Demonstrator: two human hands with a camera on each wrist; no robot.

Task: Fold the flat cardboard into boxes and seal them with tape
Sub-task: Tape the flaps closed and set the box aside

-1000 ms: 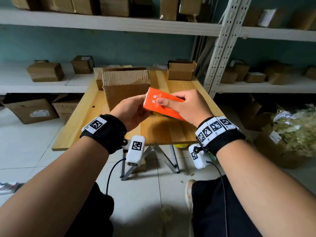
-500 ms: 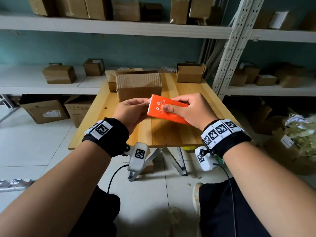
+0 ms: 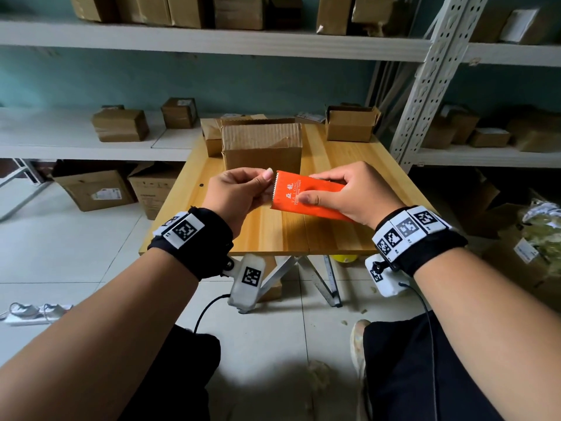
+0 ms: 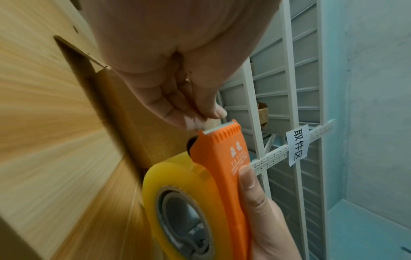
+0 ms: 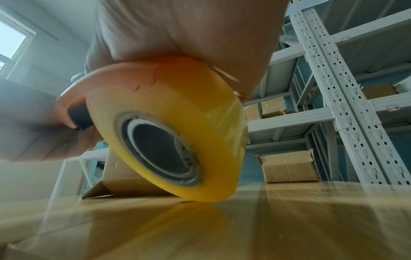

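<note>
— What is changed from a moment ago?

— The orange tape dispenser (image 3: 306, 197) is now tipped flatter, its serrated edge turned toward the left hand (image 3: 239, 196). Half a second back the left fingers were curled beside the blade; now the tape end (image 4: 203, 125) is pinched between thumb and fingertip right at the teeth. The folding table (image 3: 273, 235) is seen from slightly farther back.

— And the dispenser itself, how is it held?

— It is clamped in the right hand (image 3: 355, 192), thumb laid on the printed top, fingers wrapped over the far edge. The yellow tape roll (image 5: 169, 130) is carried beneath the cover, its lower rim just above the tabletop or touching it; which one cannot be told.

— The boxes?

— A folded cardboard box (image 3: 261, 147) is stood at the middle of the table, just beyond the hands, its top flap raised. What is inside cannot be seen. A smaller open box (image 3: 350, 123) is set at the far right corner, flaps up, contents hidden. Another box (image 3: 211, 138) is partly hidden at the far left, behind the folded one.
</note>
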